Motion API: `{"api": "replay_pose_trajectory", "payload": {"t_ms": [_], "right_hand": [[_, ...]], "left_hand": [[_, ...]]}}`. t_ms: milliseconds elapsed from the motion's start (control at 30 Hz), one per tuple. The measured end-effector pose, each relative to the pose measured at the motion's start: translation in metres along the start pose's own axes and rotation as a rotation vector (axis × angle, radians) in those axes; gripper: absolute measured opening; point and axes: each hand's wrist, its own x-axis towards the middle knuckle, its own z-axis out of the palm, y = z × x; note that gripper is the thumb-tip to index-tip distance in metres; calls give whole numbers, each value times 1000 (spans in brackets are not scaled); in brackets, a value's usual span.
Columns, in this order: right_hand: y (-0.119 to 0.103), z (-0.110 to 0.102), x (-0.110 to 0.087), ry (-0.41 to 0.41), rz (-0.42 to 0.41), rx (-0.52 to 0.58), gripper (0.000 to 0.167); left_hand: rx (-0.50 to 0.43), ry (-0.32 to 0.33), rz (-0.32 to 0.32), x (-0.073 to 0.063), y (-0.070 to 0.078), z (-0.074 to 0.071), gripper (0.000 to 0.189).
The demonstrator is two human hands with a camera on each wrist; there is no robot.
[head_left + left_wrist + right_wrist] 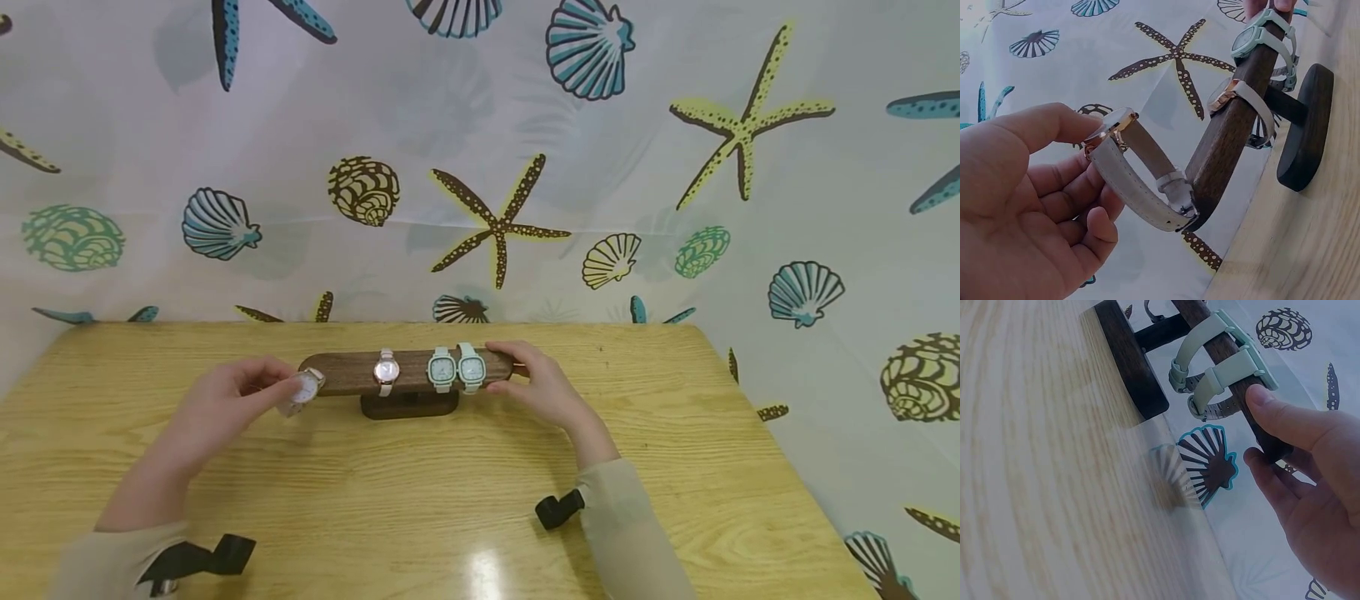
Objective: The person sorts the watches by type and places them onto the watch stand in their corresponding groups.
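A dark wooden watch stand (348, 372) stands on the table, its bar raised on a base (1307, 128). My left hand (243, 400) pinches a watch with a white strap (1138, 187) and rose-gold case by its dial, at the bar's left end. The buckled strap loop of that watch meets the bar's tip. Midway along the bar sits a rose-gold watch (386, 371) with a pale strap. Two mint-green square watches (442, 369) are side by side farther right. My right hand (551, 387) grips the bar's right end between thumb and fingers.
The light wooden table (420, 500) extends around the stand on all sides. Behind it hangs a white cloth (300, 108) printed with shells and starfish, and more cloth hangs at the right. A black wrist camera (558, 508) sits on each sleeve.
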Motion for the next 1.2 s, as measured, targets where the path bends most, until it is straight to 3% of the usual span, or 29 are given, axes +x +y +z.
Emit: {"api": "replay_pose_trajectory", "payload": {"t_ms": [133, 200, 333, 567, 667, 900, 1200], "right_hand": [[0, -1, -1, -1, 1, -4, 57], [-12, -3, -3, -4, 7, 4, 56], [-13, -3, -4, -4, 11, 12, 56], [-1, -1, -1, -2, 19, 2, 56], [0, -1, -1, -3, 12, 15, 57], [-2, 0, -1, -6, 17, 7, 57], [-4, 0, 0, -7, 18, 2, 57]], "left_hand": [[-31, 65, -28, 0, -4, -2, 39], [-37, 128, -33, 2, -5, 0, 40], [-67, 256, -47, 7, -8, 10, 43], [-139, 414, -71, 11, -10, 19, 41], [-134, 412, -83, 12, -13, 22, 41], [-120, 306, -113, 13, -21, 27, 49], [-159, 304, -100, 14, -25, 31, 43]]}}
